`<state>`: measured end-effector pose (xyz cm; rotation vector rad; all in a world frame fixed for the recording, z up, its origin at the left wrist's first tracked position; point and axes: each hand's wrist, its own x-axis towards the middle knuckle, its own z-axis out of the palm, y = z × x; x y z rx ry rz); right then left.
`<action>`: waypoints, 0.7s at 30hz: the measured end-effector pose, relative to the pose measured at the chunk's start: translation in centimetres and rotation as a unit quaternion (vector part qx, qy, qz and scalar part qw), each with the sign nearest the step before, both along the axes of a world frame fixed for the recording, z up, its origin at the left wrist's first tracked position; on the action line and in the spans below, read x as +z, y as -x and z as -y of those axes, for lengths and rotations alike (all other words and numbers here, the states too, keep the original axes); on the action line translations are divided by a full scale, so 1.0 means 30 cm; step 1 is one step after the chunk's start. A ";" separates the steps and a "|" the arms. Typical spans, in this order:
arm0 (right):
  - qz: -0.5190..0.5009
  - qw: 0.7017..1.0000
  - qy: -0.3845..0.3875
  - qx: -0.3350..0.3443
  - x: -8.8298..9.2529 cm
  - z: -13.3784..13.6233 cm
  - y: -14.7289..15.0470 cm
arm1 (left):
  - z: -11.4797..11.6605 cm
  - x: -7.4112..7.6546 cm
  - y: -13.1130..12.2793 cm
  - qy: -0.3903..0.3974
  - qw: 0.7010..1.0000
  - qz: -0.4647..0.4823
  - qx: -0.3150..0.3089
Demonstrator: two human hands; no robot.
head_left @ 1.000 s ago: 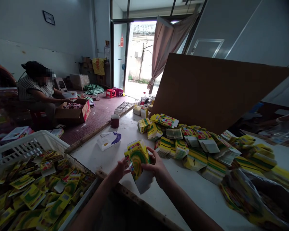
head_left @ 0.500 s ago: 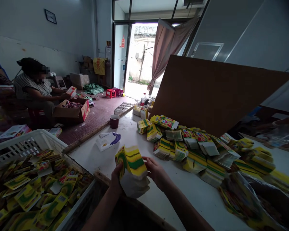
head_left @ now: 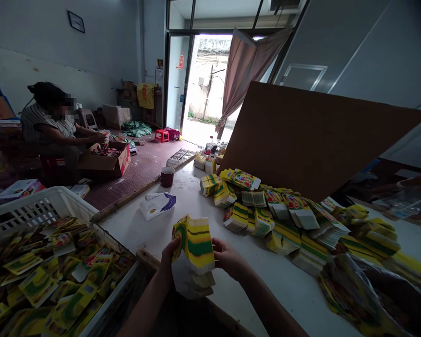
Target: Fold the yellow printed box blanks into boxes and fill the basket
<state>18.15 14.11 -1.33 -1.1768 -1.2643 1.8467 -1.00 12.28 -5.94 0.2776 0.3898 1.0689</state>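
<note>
A thick stack of yellow and green printed cards (head_left: pixel 199 243) is upright between my two hands, over the front edge of the white table (head_left: pixel 245 299). My left hand (head_left: pixel 170 256) grips its left side, the thumb on the printed face. On the right side, my right hand (head_left: pixel 228 257) presses its curled fingers against the stack. White flaps hang from the lower part of the stack. Behind and to the right, more bundles of the same cards (head_left: pixel 243 215) lie in a heap.
At left, a white plastic basket (head_left: pixel 68 206) holds loose yellow cards. A dark mug (head_left: pixel 167 178) and a tissue pack (head_left: pixel 157 205) stand beyond my hands. A large brown board (head_left: pixel 312 135) leans behind the bundles. A person (head_left: pixel 52 121) sits at a carton (head_left: pixel 105 164); another person's arm shows far right.
The stack in my hands is more upright and slightly lower, its edges more even. The seated person's hands have moved the packet down over the carton.
</note>
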 end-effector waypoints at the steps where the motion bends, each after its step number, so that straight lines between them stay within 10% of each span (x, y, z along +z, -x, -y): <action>1: 0.007 1.000 -0.006 0.004 0.003 0.000 0.000 | -0.002 0.000 0.000 -0.005 1.000 0.004 -0.003; 10: 0.076 0.985 -0.148 0.056 0.016 0.006 0.008 | 0.005 0.010 0.001 -0.020 1.000 -0.001 0.002; 21: 0.240 0.879 -0.400 0.096 0.067 0.096 -0.133 | -0.013 0.072 -0.047 0.017 0.999 -0.013 0.037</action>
